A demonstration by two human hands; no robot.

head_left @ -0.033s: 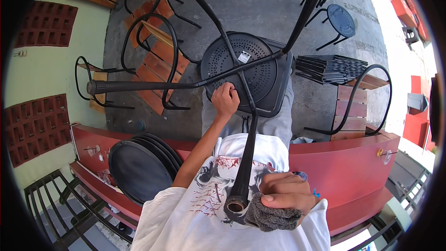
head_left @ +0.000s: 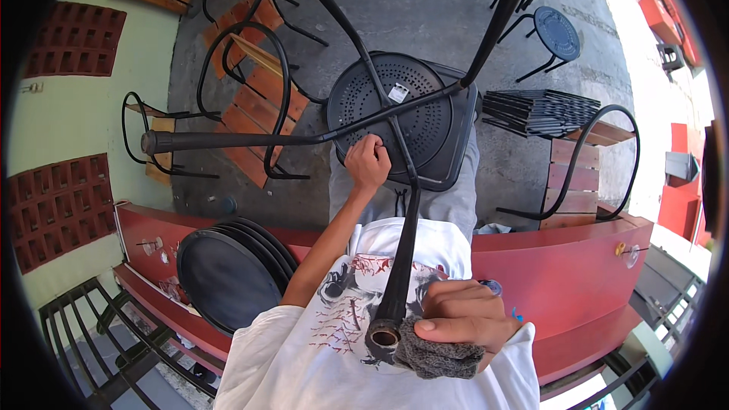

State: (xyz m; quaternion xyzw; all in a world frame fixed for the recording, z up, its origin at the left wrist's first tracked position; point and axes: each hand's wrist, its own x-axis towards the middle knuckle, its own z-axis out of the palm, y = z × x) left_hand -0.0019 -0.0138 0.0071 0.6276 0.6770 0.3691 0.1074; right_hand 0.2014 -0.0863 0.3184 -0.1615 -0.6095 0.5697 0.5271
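Observation:
An upside-down black stool lies across my lap, its round perforated seat (head_left: 395, 137) showing the underside and its crossed tubular legs (head_left: 405, 153) pointing outward. My left hand (head_left: 368, 163) is closed against the seat's near-left part, beside the leg that runs toward me; whether its curled fingers grip anything is hidden. In my right hand (head_left: 471, 315) is a bunched dark grey cloth (head_left: 437, 353), pressed to the side of that leg's open round end (head_left: 385, 334). A second black seat or panel (head_left: 456, 137) with squarish corners lies beneath the round one.
Black round trays or tabletops (head_left: 231, 281) lean on the red ledge (head_left: 562, 273) at my left. Wooden slatted chairs (head_left: 258, 129) stand ahead-left, another slatted chair (head_left: 573, 182) at right. A stack of folded black frames (head_left: 541, 111) and a round stool (head_left: 558, 34) occupy the right floor.
My right hand and the cloth have shifted slightly left, closer against the leg's end. My left hand and the stool look almost unmoved.

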